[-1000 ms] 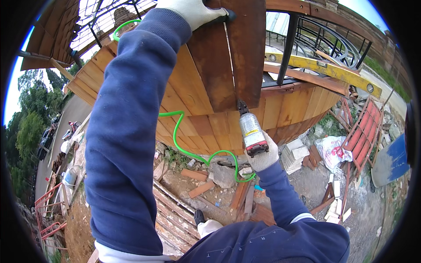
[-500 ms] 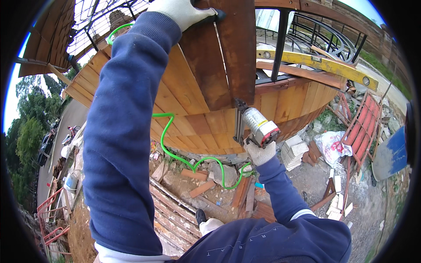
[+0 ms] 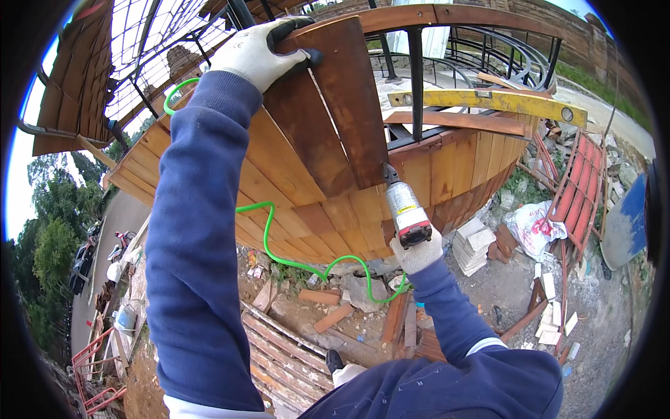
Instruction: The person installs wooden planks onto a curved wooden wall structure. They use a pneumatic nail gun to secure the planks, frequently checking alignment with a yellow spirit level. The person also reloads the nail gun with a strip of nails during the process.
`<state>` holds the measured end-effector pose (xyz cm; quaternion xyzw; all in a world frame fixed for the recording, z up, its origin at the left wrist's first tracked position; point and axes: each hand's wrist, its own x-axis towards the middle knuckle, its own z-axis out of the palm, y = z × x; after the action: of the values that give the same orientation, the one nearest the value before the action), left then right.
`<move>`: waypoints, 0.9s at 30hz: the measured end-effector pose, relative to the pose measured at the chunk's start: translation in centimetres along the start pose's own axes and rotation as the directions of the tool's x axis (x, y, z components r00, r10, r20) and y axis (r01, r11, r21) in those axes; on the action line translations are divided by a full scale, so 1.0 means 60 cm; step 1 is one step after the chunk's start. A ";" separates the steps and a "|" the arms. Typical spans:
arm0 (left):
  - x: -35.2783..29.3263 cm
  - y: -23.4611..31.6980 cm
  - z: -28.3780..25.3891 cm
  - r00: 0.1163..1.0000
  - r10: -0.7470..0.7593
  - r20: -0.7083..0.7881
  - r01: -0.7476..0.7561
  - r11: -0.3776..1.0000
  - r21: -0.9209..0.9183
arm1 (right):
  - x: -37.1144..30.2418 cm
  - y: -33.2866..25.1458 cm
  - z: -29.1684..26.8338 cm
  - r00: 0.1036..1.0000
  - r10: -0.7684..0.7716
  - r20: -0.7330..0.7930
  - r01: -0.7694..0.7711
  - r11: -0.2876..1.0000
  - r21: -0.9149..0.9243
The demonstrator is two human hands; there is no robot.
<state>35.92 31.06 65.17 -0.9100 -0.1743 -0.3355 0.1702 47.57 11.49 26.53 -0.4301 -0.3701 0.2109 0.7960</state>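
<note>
My left hand (image 3: 255,54), in a white glove with dark fingertips, grips the top of a dark brown wooden board (image 3: 351,98). Its thumb presses the board's face while the fingers go over the upper edge. A second dark board (image 3: 307,129) stands beside it, with a narrow gap between them. Low on the right, my gloved right hand (image 3: 421,253) holds a nail gun (image 3: 405,208), silver with a red and black end. The gun's nose is at the right edge of the gripped board, near its bottom. A green air hose (image 3: 269,241) runs near my right hand.
Lighter planks (image 3: 276,157) clad the curved wall. A yellow spirit level (image 3: 502,101) lies across the railing at right. Below are a slatted plank platform (image 3: 286,349), stacked white tiles (image 3: 473,246), a red metal frame (image 3: 578,185), a blue shovel blade (image 3: 624,223) and rubble.
The nail gun's nose has shifted rightward along the board's bottom to its right edge. My view has tilted up, showing more of my left hand, which still grips the board's top.
</note>
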 end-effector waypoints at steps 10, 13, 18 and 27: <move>-0.001 0.009 -0.006 0.999 -0.033 0.002 0.032 0.992 0.125 | -0.017 -0.004 -0.032 0.986 0.121 -0.113 -0.151 0.936 -0.319; 0.003 0.027 -0.010 0.999 -0.044 0.020 0.041 0.990 0.135 | -0.069 -0.023 -0.050 0.986 0.075 -0.148 -0.121 0.935 -0.334; 0.011 -0.035 0.026 0.991 0.010 -0.131 0.009 0.990 0.144 | -0.158 0.015 -0.110 0.941 0.233 -0.245 -0.283 0.939 -0.195; 0.059 -0.103 0.041 0.997 0.000 -0.083 -0.003 0.999 -0.040 | -0.216 -0.041 -0.120 0.929 0.144 -0.342 -0.227 0.949 -0.218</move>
<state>37.15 38.26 66.94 -0.8987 -0.1595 -0.3761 0.1593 44.89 -2.09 20.76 -0.5903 -0.2165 0.1638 0.7602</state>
